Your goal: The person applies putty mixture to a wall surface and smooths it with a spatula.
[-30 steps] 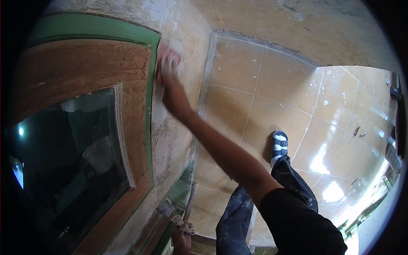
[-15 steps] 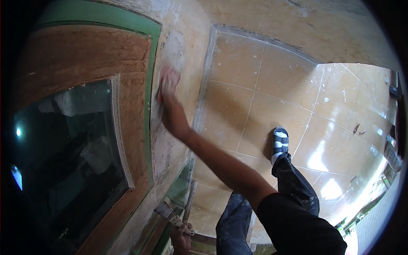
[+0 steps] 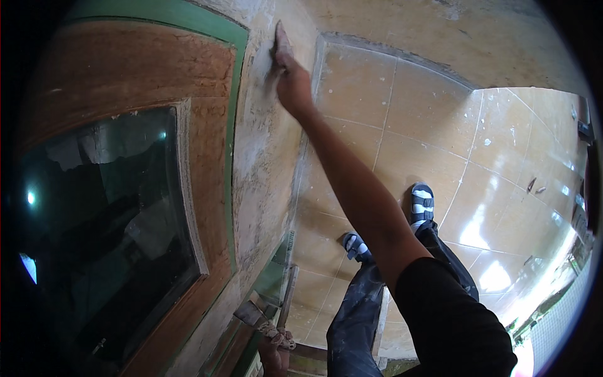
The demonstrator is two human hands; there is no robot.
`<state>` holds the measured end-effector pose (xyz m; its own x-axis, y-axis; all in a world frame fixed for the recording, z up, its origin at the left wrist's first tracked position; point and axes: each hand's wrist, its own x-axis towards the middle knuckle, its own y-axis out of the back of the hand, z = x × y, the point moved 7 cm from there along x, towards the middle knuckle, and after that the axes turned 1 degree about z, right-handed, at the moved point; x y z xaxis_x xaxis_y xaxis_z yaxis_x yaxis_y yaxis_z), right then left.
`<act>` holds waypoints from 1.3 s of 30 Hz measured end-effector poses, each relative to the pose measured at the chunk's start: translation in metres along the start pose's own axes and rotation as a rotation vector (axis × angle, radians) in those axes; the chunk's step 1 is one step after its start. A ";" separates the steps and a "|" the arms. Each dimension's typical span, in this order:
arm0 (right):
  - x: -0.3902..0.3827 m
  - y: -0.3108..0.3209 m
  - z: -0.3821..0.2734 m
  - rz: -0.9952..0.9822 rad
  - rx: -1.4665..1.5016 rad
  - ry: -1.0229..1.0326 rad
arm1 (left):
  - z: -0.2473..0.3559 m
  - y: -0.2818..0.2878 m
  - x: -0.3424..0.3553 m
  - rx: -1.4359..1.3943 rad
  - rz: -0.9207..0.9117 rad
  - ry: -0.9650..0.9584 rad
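My right arm stretches out to the plastered wall strip [image 3: 267, 157] beside a green frame. My right hand [image 3: 293, 81] presses a small flat pinkish pad [image 3: 280, 36] against that plaster, fingers wrapped over it. At the bottom edge, my left hand [image 3: 276, 352] grips a scraper [image 3: 251, 312] with a plaster-caked blade, held low near the wall. Only part of that hand shows.
A brown wooden panel [image 3: 125, 69] with a dark glass pane [image 3: 107, 232] fills the left, edged by the green frame [image 3: 233, 144]. Glossy beige floor tiles [image 3: 440, 113] lie below. My dark trousers [image 3: 358, 314] and striped sandals [image 3: 422, 202] stand on them.
My right hand has slid along the plaster with the pad, farther from me toward the top of the picture. The left hand and scraper stay low.
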<state>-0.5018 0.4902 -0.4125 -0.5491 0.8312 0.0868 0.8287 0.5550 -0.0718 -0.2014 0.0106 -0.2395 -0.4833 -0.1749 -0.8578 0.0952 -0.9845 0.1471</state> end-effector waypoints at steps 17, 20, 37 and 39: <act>-0.049 0.031 0.016 0.133 -0.269 -0.071 | 0.002 -0.011 -0.006 -0.007 -0.053 0.009; -0.020 0.011 0.007 0.160 -0.125 0.089 | -0.006 0.006 -0.004 -0.036 -0.059 -0.023; -0.045 0.018 -0.047 0.147 -0.011 0.033 | 0.002 0.004 -0.029 -0.135 0.059 0.007; -0.051 -0.023 -0.039 -0.020 0.240 -0.193 | 0.000 -0.001 -0.026 -0.147 0.070 0.028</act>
<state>-0.4888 0.4341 -0.3761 -0.5945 0.7981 -0.0985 0.7812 0.5441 -0.3062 -0.1891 0.0160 -0.2171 -0.4465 -0.2402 -0.8619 0.2546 -0.9576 0.1349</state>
